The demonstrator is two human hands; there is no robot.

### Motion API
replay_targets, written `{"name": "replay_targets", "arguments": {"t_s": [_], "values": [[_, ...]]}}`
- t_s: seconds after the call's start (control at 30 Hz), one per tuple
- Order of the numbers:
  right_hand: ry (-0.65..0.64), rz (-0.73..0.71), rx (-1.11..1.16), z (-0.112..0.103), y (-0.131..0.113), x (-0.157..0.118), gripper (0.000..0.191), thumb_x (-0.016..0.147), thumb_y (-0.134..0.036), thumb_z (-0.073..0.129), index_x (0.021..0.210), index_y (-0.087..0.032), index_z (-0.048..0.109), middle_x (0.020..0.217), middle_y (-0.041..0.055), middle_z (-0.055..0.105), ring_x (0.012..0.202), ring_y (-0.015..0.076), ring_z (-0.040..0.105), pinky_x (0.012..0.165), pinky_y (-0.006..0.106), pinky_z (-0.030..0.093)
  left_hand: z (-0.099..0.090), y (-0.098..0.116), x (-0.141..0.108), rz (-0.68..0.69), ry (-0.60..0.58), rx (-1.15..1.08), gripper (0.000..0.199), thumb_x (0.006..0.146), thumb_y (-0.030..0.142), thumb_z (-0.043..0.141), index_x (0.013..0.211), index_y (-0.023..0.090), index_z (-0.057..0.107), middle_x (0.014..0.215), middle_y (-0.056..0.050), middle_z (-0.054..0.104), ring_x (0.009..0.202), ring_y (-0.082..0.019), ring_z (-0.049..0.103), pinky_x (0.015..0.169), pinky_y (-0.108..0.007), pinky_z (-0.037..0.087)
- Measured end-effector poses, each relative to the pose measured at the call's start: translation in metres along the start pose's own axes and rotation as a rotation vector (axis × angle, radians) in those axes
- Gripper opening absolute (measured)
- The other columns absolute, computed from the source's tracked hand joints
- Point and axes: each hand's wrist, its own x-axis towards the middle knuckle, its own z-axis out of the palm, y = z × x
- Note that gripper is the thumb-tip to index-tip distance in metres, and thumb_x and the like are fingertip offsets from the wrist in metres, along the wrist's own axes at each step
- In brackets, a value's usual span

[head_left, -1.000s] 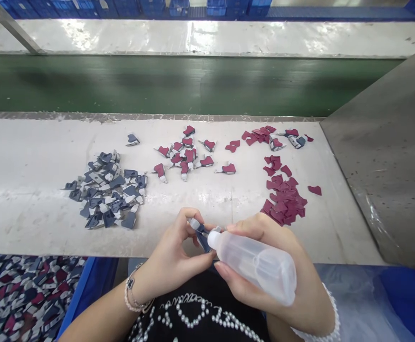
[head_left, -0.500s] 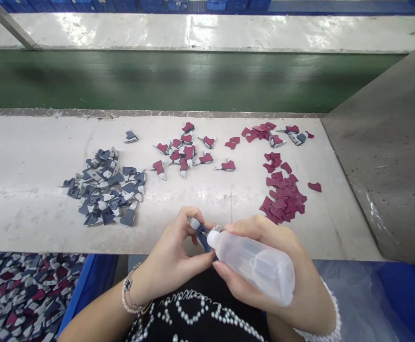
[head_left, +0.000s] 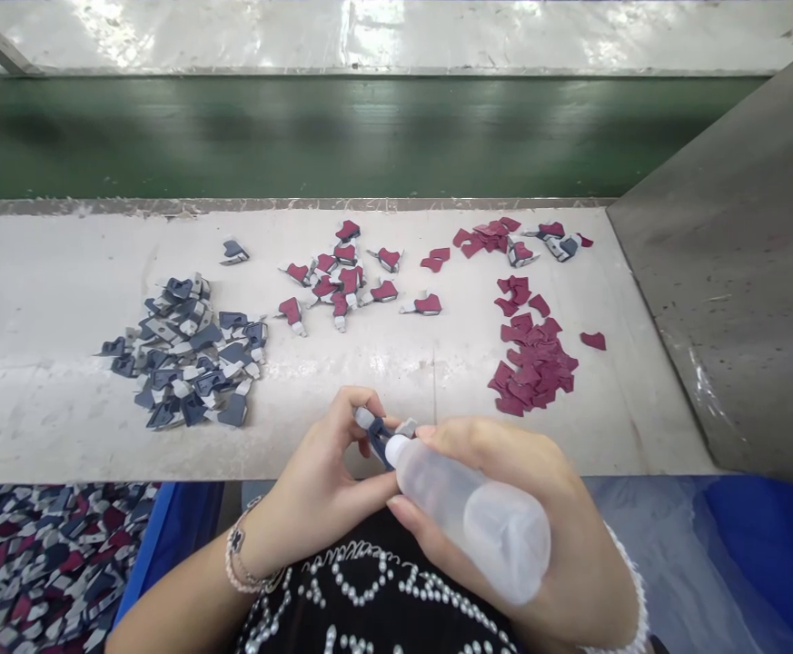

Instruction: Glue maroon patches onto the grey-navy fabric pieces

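Observation:
Between its thumb and fingers, my left hand grips a navy and grey plastic part over the table's front edge. My right hand is wrapped around a translucent squeeze bottle, tilted so its white tip meets or nearly meets the part; exact contact cannot be made out. To the left lies a heap of navy and grey parts. Parts with maroon faces are scattered in the middle. Loose maroon pieces form a pile at the right.
A blue bin full of mixed parts stands below the table at lower left. A metal panel bounds the right side. A green strip runs behind the table. Clear plastic film over blue lies at lower right.
The view has tilted down and shifted slightly. The bottle and the held part have turned a little in my hands; both grips are kept.

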Motion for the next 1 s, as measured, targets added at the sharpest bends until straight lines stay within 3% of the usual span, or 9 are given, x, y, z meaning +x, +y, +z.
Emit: {"name": "replay_targets", "arguments": {"t_s": [0.53,0.77,1.0], "values": [[0.038,-0.033,0.028,-0.0040,-0.0001,0.0041,0.018,0.083,-0.024,0.073,0.085,-0.025,0.055,0.079,-0.0024,0.067,0.059,0.0131,0.064,0.054,0.027,0.052,-0.0006,0.0045,0.0028,0.015,-0.014,-0.009,0.039,0.080,0.009,0.066,0.105,0.028,0.041,0.094,0.004,0.061,0.073,-0.011,0.054,0.065,-0.022,0.045],[-0.043,-0.036,-0.079,-0.0056,-0.0001,0.0007,0.025,0.083,-0.028,0.073,0.084,-0.024,0.048,0.093,-0.0008,0.071,0.073,0.0152,0.070,0.057,0.026,0.053,-0.0005,0.0017,0.0015,-0.007,-0.015,-0.027,0.045,0.077,0.005,0.066,0.105,0.030,0.042,0.098,0.004,0.065,0.080,-0.012,0.057,0.069,-0.023,0.046],[-0.014,-0.018,-0.056,-0.0056,-0.0007,0.0040,0.025,0.084,-0.029,0.072,0.082,-0.024,0.048,0.079,-0.0037,0.066,0.061,0.0110,0.064,0.055,0.024,0.051,-0.0030,0.0027,0.0027,0.021,-0.015,0.062,0.044,0.077,0.007,0.067,0.106,0.029,0.043,0.098,0.004,0.063,0.073,-0.011,0.054,0.064,-0.022,0.045]]}}
